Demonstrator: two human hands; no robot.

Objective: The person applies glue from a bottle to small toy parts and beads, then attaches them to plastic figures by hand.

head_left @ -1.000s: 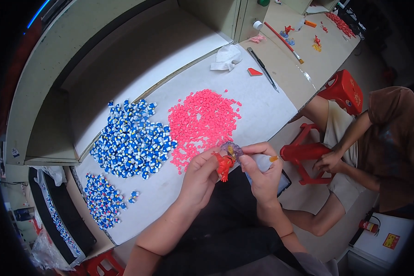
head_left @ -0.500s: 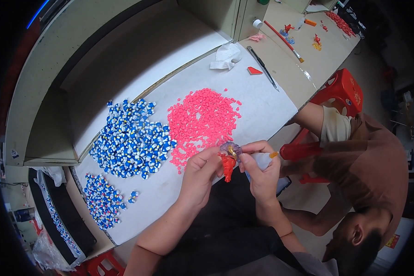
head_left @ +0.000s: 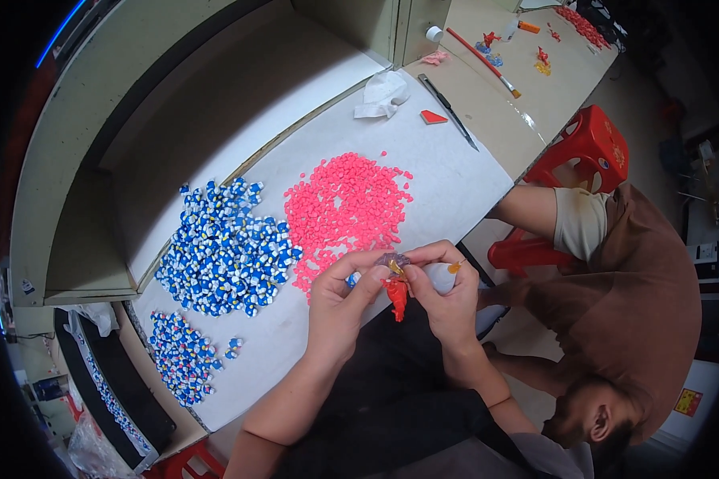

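Fingers of both hands met just off the near edge of the white bench [head_left: 455, 172], above the person's dark lap. Those of the left hand [head_left: 339, 307] were pressed together on a small red piece [head_left: 396, 295], and those of the right hand [head_left: 447, 299] pinched a little purplish piece [head_left: 391, 260] touching its top. A tiny orange bit [head_left: 454, 268] showed beside the right forefinger.

Going by size and taking the pink heap [head_left: 345, 209] at mid-bench as my mark: the bench itself looked smooth, hard and matte. Left of the heap lay a broad spread of blue-and-white pieces [head_left: 224, 257], glossy and blocky. The heap was made of small rounded pellets, loosely scattered at its rim. Well left and nearer than it sat a smaller blue-and-white cluster [head_left: 182, 361]. Beyond it lay a crumpled white cloth [head_left: 382, 94], soft and limp, then a thin dark tool [head_left: 449, 108] and a flat red wedge [head_left: 433, 117].

I judged the red piece light, probably rigid plastic, small enough to slip or twist; it seemed best taken by its sides with fingertips, gently, since thin parts could snap.
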